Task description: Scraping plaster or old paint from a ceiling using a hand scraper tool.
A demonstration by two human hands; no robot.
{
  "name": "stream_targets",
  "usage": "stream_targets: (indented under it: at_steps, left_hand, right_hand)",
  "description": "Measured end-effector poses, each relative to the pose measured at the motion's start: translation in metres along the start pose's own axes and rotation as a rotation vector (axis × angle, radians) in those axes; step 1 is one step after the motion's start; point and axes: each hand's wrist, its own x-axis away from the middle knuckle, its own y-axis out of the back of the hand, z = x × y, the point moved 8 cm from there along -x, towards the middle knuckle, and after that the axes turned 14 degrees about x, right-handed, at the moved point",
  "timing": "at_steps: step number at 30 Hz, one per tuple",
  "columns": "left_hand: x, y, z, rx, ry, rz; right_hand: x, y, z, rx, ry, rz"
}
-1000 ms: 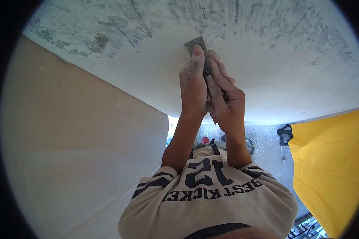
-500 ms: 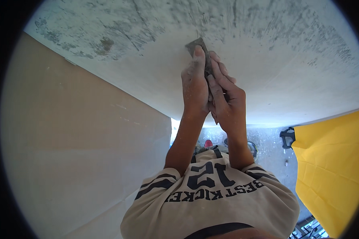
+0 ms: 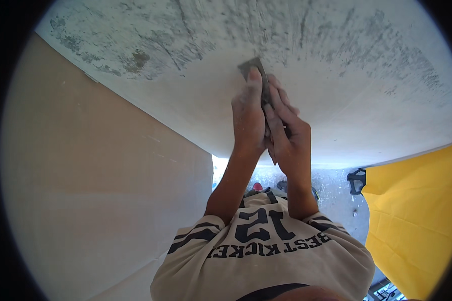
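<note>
My left hand [image 3: 248,113] and my right hand [image 3: 289,133] are both raised against the pale plastered wall [image 3: 336,105]. Together they grip a dark grey, flat sanding block [image 3: 258,66], its far end pressed to the surface. The left thumb lies along its top. On its other side, the fingers of my right hand stretch alongside and close against it. The palms hide the block's near end. Fine whitish dust coats my fingers. Just beyond the block, the smooth plaster meets a rougher band of grey streaks.
An adjoining beige wall [image 3: 105,165] meets the plastered one at a corner on the left. To the right hangs a yellow sheet [image 3: 417,200], with a black plastic bracket [image 3: 356,181] at its edge. Below is a grey floor [image 3: 334,193] spotted with white.
Both hands, still gripping the sanding block, have slid slightly nearer to me down the wall. The camera view has shifted a little too.
</note>
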Motion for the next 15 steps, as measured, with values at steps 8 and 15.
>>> stream_targets:
  at_steps: [8,15]
  left_hand:
    - [0.002,0.004,-0.003,0.051,0.009,-0.013]
    - [0.001,0.008,0.001,-0.088,-0.040,0.003]
  right_hand:
    - [0.001,0.000,0.013,0.039,0.106,-0.075]
    - [0.022,0.011,-0.002,-0.040,-0.050,0.105]
